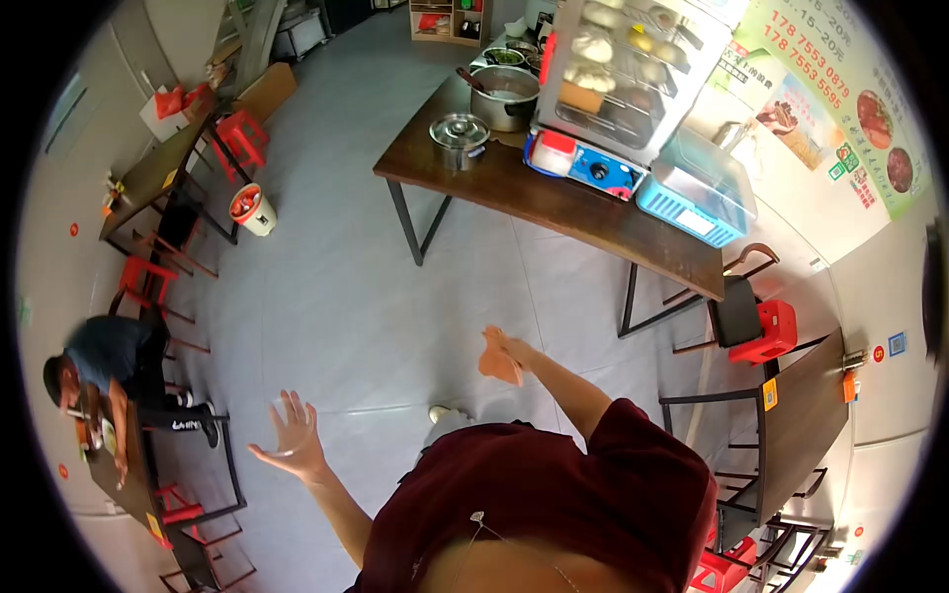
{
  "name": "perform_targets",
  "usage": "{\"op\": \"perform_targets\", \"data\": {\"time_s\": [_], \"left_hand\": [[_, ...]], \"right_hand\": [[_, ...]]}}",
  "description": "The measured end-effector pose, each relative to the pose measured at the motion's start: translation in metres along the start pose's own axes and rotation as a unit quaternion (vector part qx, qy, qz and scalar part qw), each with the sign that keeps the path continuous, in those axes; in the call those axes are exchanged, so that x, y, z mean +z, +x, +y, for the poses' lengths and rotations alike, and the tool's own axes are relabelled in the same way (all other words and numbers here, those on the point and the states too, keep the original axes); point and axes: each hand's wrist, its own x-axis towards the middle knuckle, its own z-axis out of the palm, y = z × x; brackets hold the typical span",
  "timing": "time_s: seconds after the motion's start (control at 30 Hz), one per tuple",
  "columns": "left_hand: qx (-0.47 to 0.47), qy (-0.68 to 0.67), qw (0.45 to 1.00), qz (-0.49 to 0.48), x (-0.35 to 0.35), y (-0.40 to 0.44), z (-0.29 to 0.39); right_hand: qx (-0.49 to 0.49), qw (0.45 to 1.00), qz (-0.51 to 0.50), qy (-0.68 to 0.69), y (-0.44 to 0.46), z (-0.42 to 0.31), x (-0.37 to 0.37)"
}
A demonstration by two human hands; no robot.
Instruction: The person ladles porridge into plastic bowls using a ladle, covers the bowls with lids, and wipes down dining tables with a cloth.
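My left hand [289, 442] is held out over the floor with its fingers spread, and nothing is in it. A peach-coloured cloth [498, 367] hangs from my right hand [510, 345], whose fingers are closed around it. Both hands are in the air in front of my body, apart from any furniture. Ahead of them is a dark wooden table [474, 198]. On it are a lidded steel pot [460, 143], a larger steel pot [506, 99] with a handle sticking out, and a glass-fronted warming cabinet [623, 74] with buns inside.
A blue basket [687, 212] with a clear lid stands at the table's right end. A bucket [254, 210] and red stools [242, 141] are at left. A seated person [114, 356] leans over a side table [133, 474]. Another table [806, 425] stands at right.
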Motion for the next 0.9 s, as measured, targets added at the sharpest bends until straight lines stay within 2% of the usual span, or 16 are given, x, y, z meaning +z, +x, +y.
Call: {"op": "perform_targets", "data": {"time_s": [0.03,0.07,0.1,0.17,0.23,0.37,0.43,0.47,0.5,0.53,0.6,0.7,0.73,0.77,0.8,0.9], "left_hand": [[-0.018,0.010,1.000,-0.024,0.021,0.032,-0.002],[-0.038,0.026,0.998,-0.048,0.041,0.066,-0.001],[-0.070,0.038,0.993,-0.087,0.062,0.099,-0.003],[-0.137,0.051,0.976,-0.162,0.088,0.158,-0.022],[-0.174,0.045,0.971,-0.155,0.110,0.216,-0.042],[-0.195,0.017,0.968,-0.156,0.125,0.326,-0.063],[-0.182,0.010,0.977,-0.107,0.132,0.373,-0.064],[-0.180,0.009,0.980,-0.080,0.133,0.395,-0.059],[-0.168,0.024,0.981,-0.095,0.137,0.422,-0.053],[-0.157,0.035,0.981,-0.104,0.137,0.443,-0.046],[-0.123,0.050,0.987,-0.086,0.130,0.481,-0.022],[-0.056,0.029,0.998,-0.028,0.127,0.547,-0.004],[-0.038,0.013,0.999,-0.001,0.127,0.570,-0.001],[-0.020,0.000,0.999,0.026,0.127,0.595,0.003],[-0.031,-0.006,0.999,0.026,0.122,0.624,0.006],[-0.061,-0.002,0.998,0.017,0.118,0.726,0.011]], "right_hand": [[-0.158,0.971,-0.004,-0.179,0.015,0.007,-0.006],[-0.306,0.888,-0.006,-0.343,0.032,0.017,-0.016],[-0.166,0.945,0.012,-0.283,0.038,0.008,-0.015],[-0.004,0.990,0.038,-0.136,0.045,-0.025,0.007],[0.032,0.997,0.061,0.019,0.041,-0.074,0.027],[0.019,1.000,0.023,-0.003,0.149,-0.142,0.068],[-0.091,0.993,-0.052,-0.062,0.232,-0.175,0.101],[-0.057,0.987,-0.109,-0.104,0.267,-0.206,0.132],[-0.017,0.977,-0.159,-0.144,0.302,-0.251,0.159],[0.018,0.960,-0.210,-0.186,0.337,-0.296,0.186],[0.043,0.921,-0.275,-0.271,0.278,-0.444,0.254],[-0.024,0.867,-0.467,-0.174,0.378,-0.563,0.332],[-0.038,0.810,-0.528,-0.253,0.379,-0.624,0.364],[-0.042,0.749,-0.605,-0.268,0.384,-0.680,0.393],[-0.087,0.732,-0.617,-0.275,0.394,-0.720,0.421],[-0.226,0.725,-0.553,-0.343,0.423,-0.810,0.482]]}}
